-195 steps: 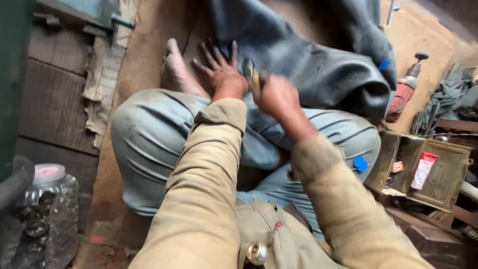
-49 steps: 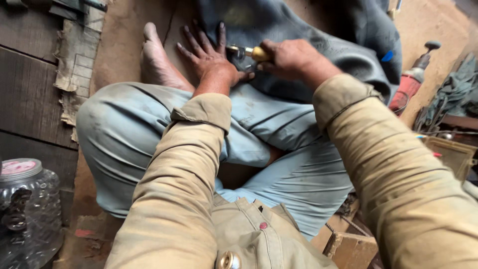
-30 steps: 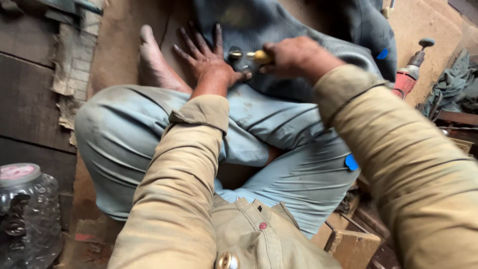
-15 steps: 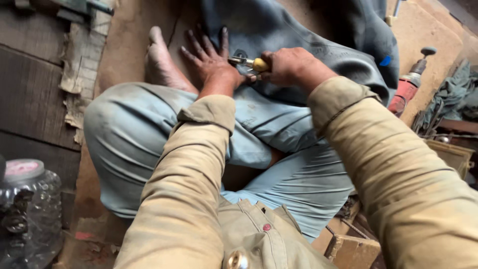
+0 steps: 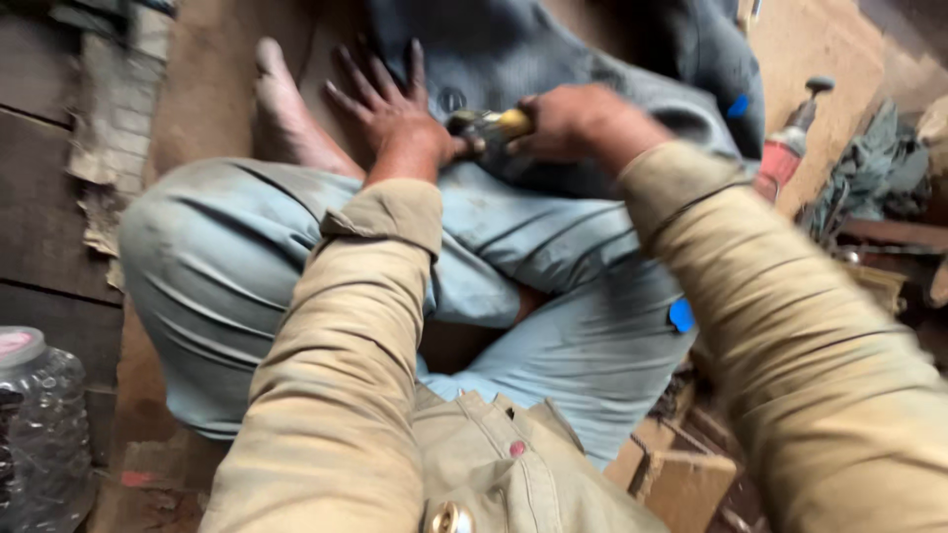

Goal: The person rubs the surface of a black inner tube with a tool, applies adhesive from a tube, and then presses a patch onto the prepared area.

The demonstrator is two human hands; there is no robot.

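Left hand (image 5: 390,114) spread flat on dark rubber sheet (image 5: 573,49), right hand (image 5: 568,118) at three o'clock gripping yellow-handled tool (image 5: 489,126), clear plastic jar (image 5: 39,424) at eight o'clock, red tool (image 5: 785,153) at two o'clock.

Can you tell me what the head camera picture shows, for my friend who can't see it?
A person sitting cross-legged presses the left hand flat on a dark rubber sheet, while the right hand grips a yellow-handled tool against it. A clear plastic jar stands at the lower left, and a red power tool lies at the right.
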